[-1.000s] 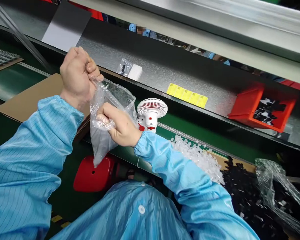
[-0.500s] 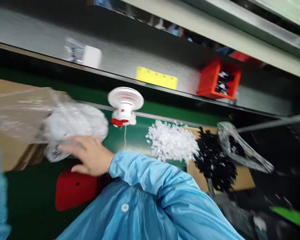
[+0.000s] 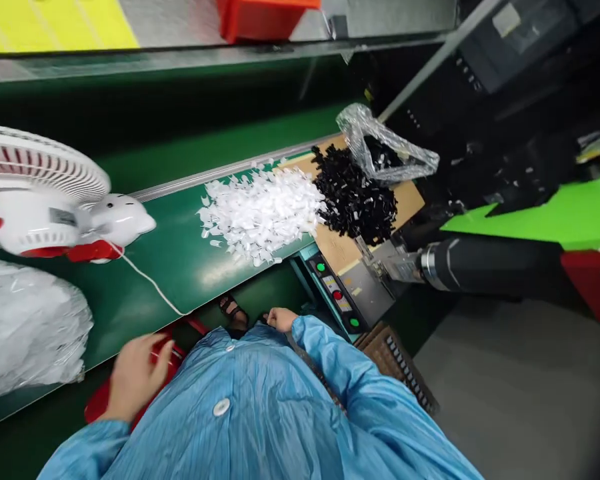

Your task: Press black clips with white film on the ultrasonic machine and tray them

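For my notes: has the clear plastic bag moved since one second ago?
Yes. The plastic bag, then held up in both hands, now lies on the green table, left of the white fan.

Single head view, looking steeply down, close over green bench (image 3: 190, 260).

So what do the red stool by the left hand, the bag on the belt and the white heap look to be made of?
Red stool: likely moulded plastic, smooth with a slight gloss; the left hand rests on it. Bag: thin clear plastic film, crinkled and shiny, filled with white pieces. White heap: small thin pieces, probably plastic, though too small to be sure. They lie on a glossy green belt.
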Motion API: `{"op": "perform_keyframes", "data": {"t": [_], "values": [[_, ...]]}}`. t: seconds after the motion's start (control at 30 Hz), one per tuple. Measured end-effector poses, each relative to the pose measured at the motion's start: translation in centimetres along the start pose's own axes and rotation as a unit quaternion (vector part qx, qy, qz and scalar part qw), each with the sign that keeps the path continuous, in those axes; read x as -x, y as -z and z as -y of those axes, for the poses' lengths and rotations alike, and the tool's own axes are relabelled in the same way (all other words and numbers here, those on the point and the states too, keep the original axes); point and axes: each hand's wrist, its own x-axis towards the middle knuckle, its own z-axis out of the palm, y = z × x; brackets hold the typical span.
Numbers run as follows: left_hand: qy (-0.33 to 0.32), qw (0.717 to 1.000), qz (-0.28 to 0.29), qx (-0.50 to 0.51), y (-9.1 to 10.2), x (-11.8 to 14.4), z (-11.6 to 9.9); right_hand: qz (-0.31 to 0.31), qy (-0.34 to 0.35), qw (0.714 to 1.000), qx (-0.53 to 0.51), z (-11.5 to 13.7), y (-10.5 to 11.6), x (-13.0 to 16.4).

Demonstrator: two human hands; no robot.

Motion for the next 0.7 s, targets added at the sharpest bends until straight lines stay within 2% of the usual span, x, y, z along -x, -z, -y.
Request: {"op": "perform_keyframes", "data": {"t": [0.07,0.17,0.27,0.33,0.4,0.47,0.6,0.7], "values": [[-0.142,0.984,0.105,-0.023,-4.9,-3.2,-2.3,-0.050,-0.012,0.997,-0.051,-2.3,-2.1,-0.2],[-0.337,0.916,0.211,-0.048,-12.4,-10.2,-7.3,-0.110,-0.006,0.986,-0.128,-4.9,-5.1,-0.9],[-0.438,0.858,0.263,-0.059,-18.9,-17.1,-11.6,-0.151,0.007,0.969,-0.195,-7.4,-7.8,-1.1],[-0.446,0.849,0.270,-0.082,-21.9,-20.5,-13.0,-0.174,0.005,0.957,-0.232,-9.4,-9.6,-0.5],[-0.435,0.856,0.260,-0.101,-23.6,-22.9,-13.2,-0.191,-0.010,0.946,-0.261,-11.4,-11.6,0.5],[-0.427,0.862,0.250,-0.110,-24.2,-24.3,-12.6,-0.200,-0.033,0.937,-0.284,-13.2,-13.4,1.8],[-0.425,0.864,0.252,-0.098,-23.5,-25.6,-10.8,-0.203,-0.069,0.922,-0.321,-15.6,-16.3,3.4],[-0.398,0.881,0.242,-0.083,-22.7,-26.4,-9.1,-0.202,-0.077,0.914,-0.342,-16.4,-17.8,3.3]]}}
